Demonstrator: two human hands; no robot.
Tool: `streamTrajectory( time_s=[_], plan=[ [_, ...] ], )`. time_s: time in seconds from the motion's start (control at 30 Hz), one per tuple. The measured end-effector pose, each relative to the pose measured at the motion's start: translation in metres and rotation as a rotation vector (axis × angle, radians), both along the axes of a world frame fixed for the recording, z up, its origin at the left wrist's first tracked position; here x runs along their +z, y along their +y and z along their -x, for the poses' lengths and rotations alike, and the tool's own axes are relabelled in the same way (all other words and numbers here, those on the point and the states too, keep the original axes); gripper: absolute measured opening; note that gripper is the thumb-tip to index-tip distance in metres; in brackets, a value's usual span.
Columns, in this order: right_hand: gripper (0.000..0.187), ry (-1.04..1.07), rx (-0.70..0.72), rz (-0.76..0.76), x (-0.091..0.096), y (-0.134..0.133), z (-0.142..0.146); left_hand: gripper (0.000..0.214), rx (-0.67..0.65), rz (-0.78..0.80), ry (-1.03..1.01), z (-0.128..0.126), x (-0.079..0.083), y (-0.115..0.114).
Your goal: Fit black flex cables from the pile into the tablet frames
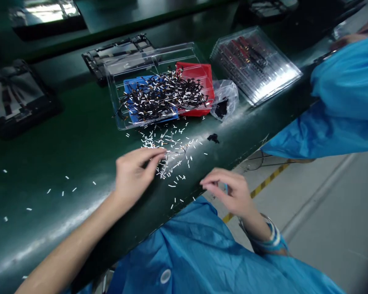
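Over the green bench my left hand (135, 169) is closed in a pinch on what looks like a thin flex cable (179, 152), partly lost among white scraps. Many small white strips (149, 141) lie scattered around those fingertips. My right hand (230, 190) hovers at the bench's front edge, thumb and fingertips pressed together; whatever they hold, if anything, is too small to make out. Just beyond the scraps, a clear plastic tray (113, 102) carries a tangled heap of black flex cables (162, 96) with white tabs, resting over blue and red pieces.
A clear plastic bag (231, 98) with black contents lies right of the tray, near a small black clump (214, 138). Stacked clear trays (263, 73) stand farther right. Dark frames (15, 94) sit at left. A co-worker's blue sleeve (346, 81) reaches in at right.
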State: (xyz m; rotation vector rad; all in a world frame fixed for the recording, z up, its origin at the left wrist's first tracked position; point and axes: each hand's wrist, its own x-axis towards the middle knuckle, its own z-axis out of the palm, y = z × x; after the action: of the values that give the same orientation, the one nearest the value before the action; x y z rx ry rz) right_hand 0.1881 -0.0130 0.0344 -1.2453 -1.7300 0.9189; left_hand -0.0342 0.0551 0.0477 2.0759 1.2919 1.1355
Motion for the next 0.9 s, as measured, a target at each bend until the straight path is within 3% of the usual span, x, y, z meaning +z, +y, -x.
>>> streamTrajectory(
  time_s=[0.07, 0.13, 0.23, 0.3, 0.4, 0.5, 0.57, 0.6, 0.67, 0.8, 0.9],
  plan=[
    [0.015, 0.177, 0.311, 0.299, 0.0, -0.008, 0.006, 0.007, 0.14, 0.146, -0.172, 0.017, 0.01, 0.002],
    [0.024, 0.241, 0.507, 0.495, -0.005, -0.006, 0.021, 0.007, 0.205, 0.243, -0.363, 0.031, 0.015, 0.002],
    [0.027, 0.302, 0.537, 0.665, -0.014, 0.024, 0.049, 0.006, 0.236, 0.287, -0.53, 0.044, 0.012, -0.006],
    [0.025, 0.335, 0.541, 0.663, -0.016, 0.053, 0.062, 0.007, 0.237, 0.301, -0.542, 0.049, 0.008, -0.016],
    [0.018, 0.323, 0.353, 0.481, -0.008, 0.081, 0.065, 0.011, 0.244, 0.271, -0.407, 0.052, 0.009, -0.033],
    [0.019, 0.348, 0.44, 0.424, 0.003, 0.071, 0.055, 0.02, 0.186, 0.097, -0.118, 0.052, 0.012, -0.046],
    [0.016, 0.246, 0.583, 0.433, 0.005, 0.051, 0.045, 0.028, 0.077, -0.085, 0.064, 0.047, 0.01, -0.05],
    [0.015, 0.193, 0.564, 0.395, 0.003, 0.041, 0.039, 0.031, 0.017, -0.183, 0.147, 0.043, 0.007, -0.05],
    [0.016, 0.147, 0.309, 0.294, -0.003, 0.027, 0.027, 0.035, -0.097, -0.362, 0.295, 0.03, -0.001, -0.046],
    [0.015, -0.079, -0.439, -0.055, -0.017, 0.029, -0.007, 0.026, -0.289, -0.615, 0.502, -0.008, -0.019, -0.03],
    [0.016, -0.373, -0.618, -0.26, -0.024, 0.045, -0.031, 0.025, -0.332, -0.723, 0.585, -0.028, -0.028, -0.02]
  ],
)
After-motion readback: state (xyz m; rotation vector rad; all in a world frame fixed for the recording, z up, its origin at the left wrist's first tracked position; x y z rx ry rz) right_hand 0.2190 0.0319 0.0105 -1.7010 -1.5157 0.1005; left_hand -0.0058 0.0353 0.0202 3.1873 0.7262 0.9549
